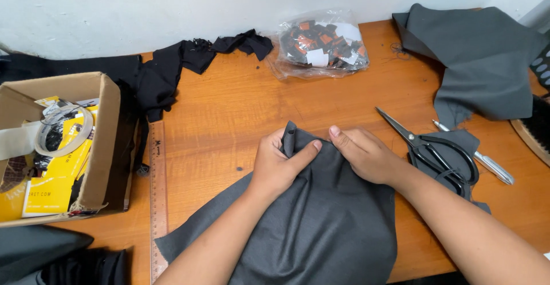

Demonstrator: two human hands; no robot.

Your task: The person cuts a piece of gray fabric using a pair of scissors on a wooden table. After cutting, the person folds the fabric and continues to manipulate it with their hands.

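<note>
Both our hands worked one dark grey cloth [321,222]: left hand [279,164] pinched its folded corner, right hand [366,154] pressed flat beside. Black scissors [435,150] lay right of the cloth.

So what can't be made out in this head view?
- Left hand fingertips: tucked behind the folded edge of the grey fabric.
- Small pieces in the clear bag: too small to identify.
- Round brush-like thing: cut off by the right edge.
- Cardboard box contents: partly hidden by its wall.
</note>
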